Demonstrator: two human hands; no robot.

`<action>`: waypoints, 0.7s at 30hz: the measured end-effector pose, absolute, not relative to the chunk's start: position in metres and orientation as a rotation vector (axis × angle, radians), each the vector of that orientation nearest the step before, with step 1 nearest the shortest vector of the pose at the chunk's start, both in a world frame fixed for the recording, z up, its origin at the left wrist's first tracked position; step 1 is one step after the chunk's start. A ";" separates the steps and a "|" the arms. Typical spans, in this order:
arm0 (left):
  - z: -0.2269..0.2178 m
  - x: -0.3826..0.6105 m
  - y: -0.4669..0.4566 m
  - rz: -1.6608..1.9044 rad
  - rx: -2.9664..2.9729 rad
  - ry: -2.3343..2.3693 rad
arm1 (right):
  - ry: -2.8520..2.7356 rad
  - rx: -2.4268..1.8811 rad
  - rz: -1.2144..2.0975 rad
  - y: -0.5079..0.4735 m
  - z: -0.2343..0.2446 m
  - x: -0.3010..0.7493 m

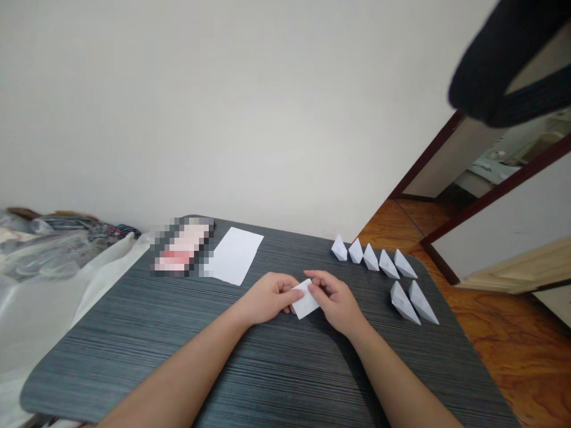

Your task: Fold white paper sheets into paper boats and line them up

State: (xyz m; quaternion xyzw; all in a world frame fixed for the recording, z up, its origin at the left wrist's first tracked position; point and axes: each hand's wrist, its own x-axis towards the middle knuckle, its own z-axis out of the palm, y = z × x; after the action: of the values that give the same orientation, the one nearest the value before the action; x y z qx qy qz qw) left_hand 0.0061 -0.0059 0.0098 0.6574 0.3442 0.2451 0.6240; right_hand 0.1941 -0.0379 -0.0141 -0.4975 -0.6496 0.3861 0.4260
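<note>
Between my two hands, over the middle of the table, is a small folded piece of white paper [305, 305]. My left hand [273, 296] pinches its left side, thumb on top and fingers curled beneath. On the upper right side, my right hand [333, 297] grips the same paper with thumb and fingers. The fingers partly cover its upper edge. Off to the right stand several folded white paper boats [370, 258], lined up in a row, with two more paper boats [404, 303] nearer me.
A white sheet of paper [236, 255] lies at the table's back left, beside a pixelated pinkish item [181, 246]. The dark wood-grain table [267, 374] meets a pale wall behind. Plastic-wrapped stuff [57, 255] is piled at the left. A black strap [495, 65] hangs at the upper right.
</note>
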 end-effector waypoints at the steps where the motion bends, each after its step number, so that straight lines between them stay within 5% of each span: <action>1: 0.009 0.006 -0.006 0.566 1.512 0.809 | -1.608 -1.240 0.973 -0.038 -0.015 0.194; 21: 0.007 0.006 -0.006 0.577 1.541 0.851 | -1.791 -1.216 1.000 -0.039 -0.007 0.192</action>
State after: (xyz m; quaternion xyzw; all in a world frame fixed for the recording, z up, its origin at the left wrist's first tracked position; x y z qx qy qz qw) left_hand 0.0058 -0.0058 0.0070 0.6648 0.3672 0.2491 0.6010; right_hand 0.1924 -0.0387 -0.0069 -0.4738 -0.6979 0.3898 0.3694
